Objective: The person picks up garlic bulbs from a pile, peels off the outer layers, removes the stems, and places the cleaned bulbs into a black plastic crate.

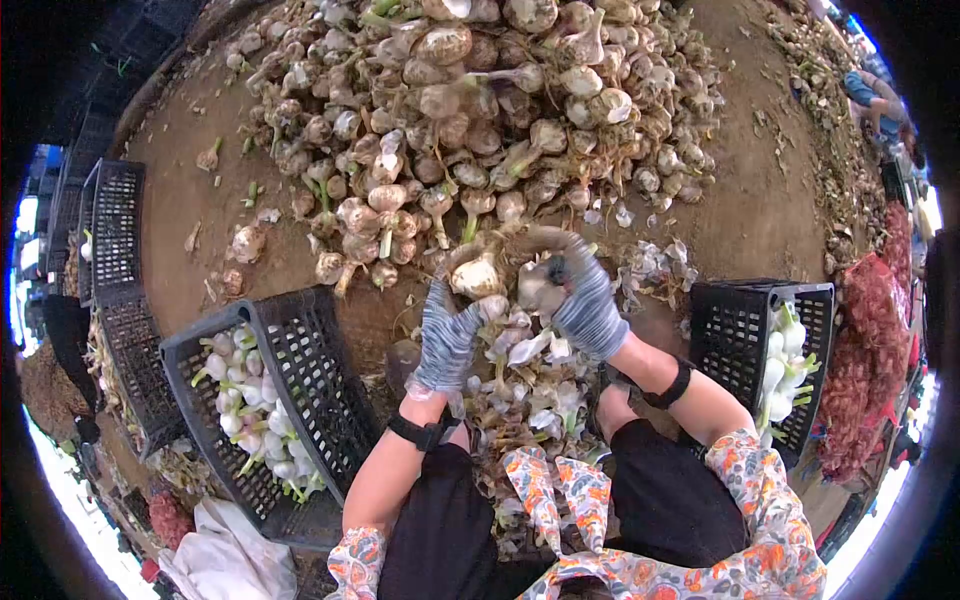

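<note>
My left hand (447, 335), in a grey striped glove, is closed round a garlic bulb (478, 276) with brownish-white skin. To its right, my right hand (590, 305), gloved the same way, curls its fingers round a whitish bulb (541, 287); motion smears the fingertips. Both hands are close together at the near edge of a large heap of unpeeled garlic (480, 130). Below them, loose papery skins (540, 385) cover the ground between my legs.
A black crate (180, 365) of cleaned garlic is at the left, another crate (735, 335) at the right. Red net sacks (865, 350) lie beyond it. Empty-looking crates (115, 225) line the far left. Another person (880, 105) is at the upper right.
</note>
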Motion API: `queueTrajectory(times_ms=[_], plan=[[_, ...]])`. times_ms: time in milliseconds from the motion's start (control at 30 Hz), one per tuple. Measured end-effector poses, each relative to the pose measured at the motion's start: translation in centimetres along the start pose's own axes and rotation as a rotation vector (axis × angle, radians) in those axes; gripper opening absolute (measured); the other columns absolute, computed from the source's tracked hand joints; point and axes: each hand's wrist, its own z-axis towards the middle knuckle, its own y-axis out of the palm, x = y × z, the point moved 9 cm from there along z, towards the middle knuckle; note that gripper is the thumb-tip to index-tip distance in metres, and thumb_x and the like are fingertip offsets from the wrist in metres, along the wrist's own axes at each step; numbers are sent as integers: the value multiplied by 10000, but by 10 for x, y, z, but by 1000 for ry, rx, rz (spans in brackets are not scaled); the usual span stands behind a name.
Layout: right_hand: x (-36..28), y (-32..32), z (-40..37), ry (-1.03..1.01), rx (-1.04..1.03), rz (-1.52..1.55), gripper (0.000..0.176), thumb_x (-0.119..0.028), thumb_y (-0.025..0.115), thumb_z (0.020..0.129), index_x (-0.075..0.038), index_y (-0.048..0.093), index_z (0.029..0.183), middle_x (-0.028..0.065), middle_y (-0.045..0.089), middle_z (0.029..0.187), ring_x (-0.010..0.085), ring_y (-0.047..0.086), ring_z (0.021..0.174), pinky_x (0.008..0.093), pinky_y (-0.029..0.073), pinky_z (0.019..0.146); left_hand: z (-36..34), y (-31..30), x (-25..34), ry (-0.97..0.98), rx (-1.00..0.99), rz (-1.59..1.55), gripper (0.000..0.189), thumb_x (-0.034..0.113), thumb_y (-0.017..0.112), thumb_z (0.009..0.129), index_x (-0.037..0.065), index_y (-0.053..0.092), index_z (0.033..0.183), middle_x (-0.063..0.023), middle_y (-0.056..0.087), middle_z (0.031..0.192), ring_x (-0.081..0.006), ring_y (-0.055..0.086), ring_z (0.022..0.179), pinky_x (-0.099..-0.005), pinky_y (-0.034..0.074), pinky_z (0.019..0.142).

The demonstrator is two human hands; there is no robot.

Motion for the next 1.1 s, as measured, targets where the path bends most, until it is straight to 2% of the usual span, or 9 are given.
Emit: queueTrajectory(times_ms=[133,233,333,467,567,767,900,1033,1100], plan=[[17,0,-3,316,-80,198,279,-211,647,791,1,569,953,89,584,770,166,537,699,320,452,619,-5,18,1,155,-140,190,735,160,755,709,40,344,1307,-102,442,1256,-199,455,1141,-336,387,972],[23,3,1,-192,-92,-408,309,-286,621,818,11,592,736,189,531,614,198,456,568,355,400,528,-8,30,-2,248,-224,307,764,151,733,734,40,289,1346,-114,395,1312,-207,412,1195,-349,347,1005],[14,-3,3,185,-122,-216,309,-283,613,830,3,595,715,188,573,662,196,454,567,350,404,532,-11,40,-3,164,-273,239,744,125,699,764,36,266,1363,-117,362,1356,-215,390,1221,-348,341,1005],[10,-3,4,5,-251,-565,289,-278,616,832,3,614,765,186,586,675,188,485,568,351,422,544,-10,39,-4,170,-263,320,766,138,709,756,34,258,1366,-116,371,1349,-219,394,1219,-344,343,1004],[-1,-8,2,15,-206,-147,281,-268,615,832,13,619,847,197,580,670,192,499,554,343,439,552,-11,35,2,324,-215,527,791,152,720,746,34,249,1370,-119,386,1332,-216,408,1204,-340,349,1000],[15,-16,-7,122,-158,-236,284,-227,651,767,25,595,883,224,574,701,304,564,635,373,447,571,-18,24,-11,62,-58,94,723,183,676,802,73,250,1376,-85,465,1210,-169,519,1018,-325,458,868],[-13,6,-17,-49,-300,-259,236,-167,645,736,7,581,882,217,591,784,358,586,713,379,470,609,-3,1,-24,-68,136,-32,569,504,442,886,31,496,1197,-88,586,1066,-156,574,934,-281,461,815],[-15,15,-31,-202,-290,-216,288,-117,596,760,-19,586,1031,147,612,793,312,595,717,355,482,677,9,-22,-69,-605,211,145,661,642,383,841,48,609,1021,-69,634,917,-156,598,787,-295,482,735],[7,9,-32,109,-331,-63,281,-93,570,772,-34,599,1045,135,608,882,296,584,804,335,466,751,2,-30,-57,-670,226,516,598,566,388,884,25,618,995,-78,634,937,-151,591,816,-284,469,766]])
